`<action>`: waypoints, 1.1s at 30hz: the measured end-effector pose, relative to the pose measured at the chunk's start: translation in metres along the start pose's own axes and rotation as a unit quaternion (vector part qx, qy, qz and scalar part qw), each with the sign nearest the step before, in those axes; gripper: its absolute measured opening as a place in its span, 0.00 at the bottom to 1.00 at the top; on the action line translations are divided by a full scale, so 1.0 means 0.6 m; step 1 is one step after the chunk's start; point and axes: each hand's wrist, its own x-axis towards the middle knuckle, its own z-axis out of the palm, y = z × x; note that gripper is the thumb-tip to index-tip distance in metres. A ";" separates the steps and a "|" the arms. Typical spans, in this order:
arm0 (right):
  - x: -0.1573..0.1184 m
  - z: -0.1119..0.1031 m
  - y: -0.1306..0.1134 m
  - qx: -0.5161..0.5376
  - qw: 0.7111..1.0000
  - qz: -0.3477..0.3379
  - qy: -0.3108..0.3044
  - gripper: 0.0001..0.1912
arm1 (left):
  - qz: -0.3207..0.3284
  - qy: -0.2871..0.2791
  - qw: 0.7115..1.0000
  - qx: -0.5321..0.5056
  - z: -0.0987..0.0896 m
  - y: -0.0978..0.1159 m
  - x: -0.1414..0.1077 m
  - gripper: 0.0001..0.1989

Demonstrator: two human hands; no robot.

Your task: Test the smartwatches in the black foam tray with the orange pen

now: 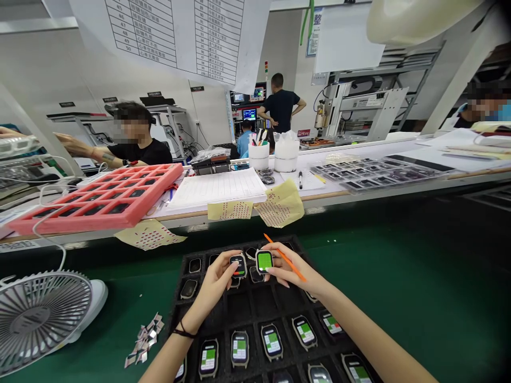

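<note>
My left hand (220, 274) is closed on a smartwatch (238, 265) with a dark screen that shows a little red and green at its lower edge; the thumb lies on the glass. In my right hand (285, 265) is a second smartwatch (264, 260) with a bright green screen. An orange pen-like stick (284, 257) also rests across that hand's fingers. Both watches are held side by side above a black foam tray (243, 306). Strapless watches fill many of its compartments, such as one with a lit green and white screen (272, 341) in the near rows.
A white fan (43, 319) and a pile of small strips (144, 340) are on the green mat at left. On the raised shelf stand a pink foam tray (131, 215), papers (219, 189), white tubs (258, 157) and clear trays (371, 183). Other people are beyond.
</note>
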 end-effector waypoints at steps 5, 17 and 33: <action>0.002 -0.001 0.008 0.002 1.000 -0.002 0.030 0.20 | 0.000 0.001 1.000 0.006 -0.001 0.001 0.000 0.22; 0.002 -0.005 0.019 -0.003 1.000 -0.011 0.025 0.18 | -0.001 0.005 1.000 0.004 -0.003 0.003 -0.001 0.21; 0.002 0.010 0.009 -0.012 0.999 0.018 0.046 0.22 | 0.027 -0.025 0.999 -0.004 0.006 0.001 -0.009 0.30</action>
